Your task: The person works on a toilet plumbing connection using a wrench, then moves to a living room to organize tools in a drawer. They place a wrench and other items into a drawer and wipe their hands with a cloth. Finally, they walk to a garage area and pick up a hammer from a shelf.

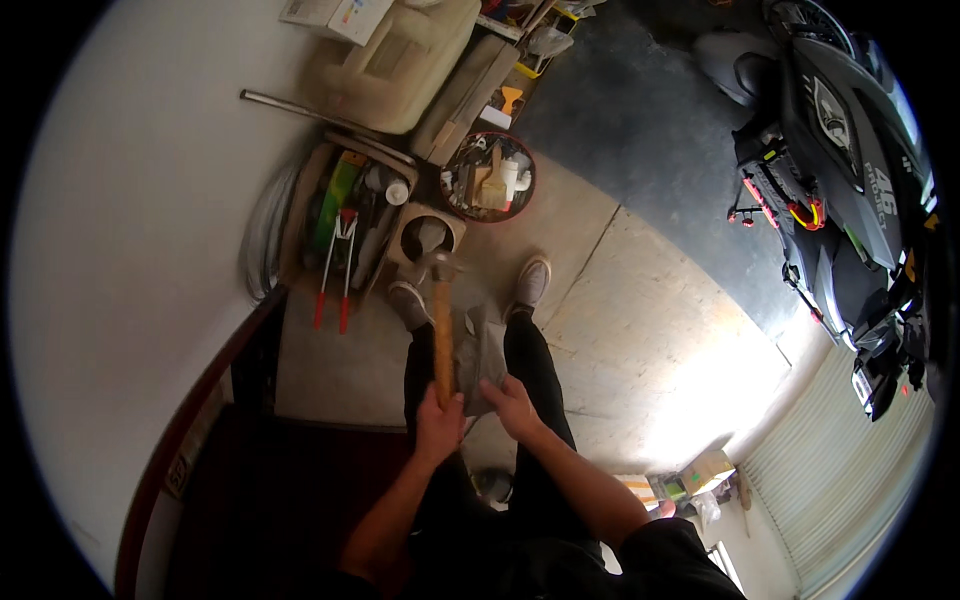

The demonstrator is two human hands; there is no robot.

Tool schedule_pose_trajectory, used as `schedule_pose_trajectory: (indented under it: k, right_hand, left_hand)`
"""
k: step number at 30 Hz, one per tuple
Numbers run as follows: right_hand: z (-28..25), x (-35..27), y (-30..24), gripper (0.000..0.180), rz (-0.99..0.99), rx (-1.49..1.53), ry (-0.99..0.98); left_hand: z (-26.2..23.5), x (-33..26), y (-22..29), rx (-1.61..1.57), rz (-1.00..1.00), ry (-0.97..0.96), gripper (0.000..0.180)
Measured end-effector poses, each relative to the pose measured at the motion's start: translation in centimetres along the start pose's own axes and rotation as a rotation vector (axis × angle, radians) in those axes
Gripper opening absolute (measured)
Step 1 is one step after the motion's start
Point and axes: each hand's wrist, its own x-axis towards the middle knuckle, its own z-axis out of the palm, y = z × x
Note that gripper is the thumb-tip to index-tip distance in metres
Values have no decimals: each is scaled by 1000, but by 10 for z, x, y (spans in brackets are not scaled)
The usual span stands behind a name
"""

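Both hands sit close together above the person's legs. Left hand [438, 425] is clamped around the lower end of a hammer [443, 320], whose wooden handle runs straight ahead to a metal head near the left shoe [409, 303]. Right hand [510, 403] grips a grey rag [480, 350], which lies just beside the handle, between the two dark trouser legs. Right shoe [531, 281] stands a little beyond that hand on the concrete floor [640, 330]. Ahead of the hammer head is a square box [428, 235], and further on a round tub [489, 176] of tools. Left of the box lies a crate [345, 215] with red-handled cutters [333, 270]. Far to the right stands a dark motorcycle [850, 170].
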Motion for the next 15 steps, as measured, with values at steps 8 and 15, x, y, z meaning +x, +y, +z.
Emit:
schedule_pose_trajectory:
  k: [8, 15]
  right_hand:
    - [-4, -14, -30, 35, 39, 199, -49]
    - [3, -26, -33, 28, 197, 472, 202]
  left_hand:
    - [53, -55, 30, 866, 307, 24, 60]
    - [58, -75, -7, 888, 515, -49, 62]
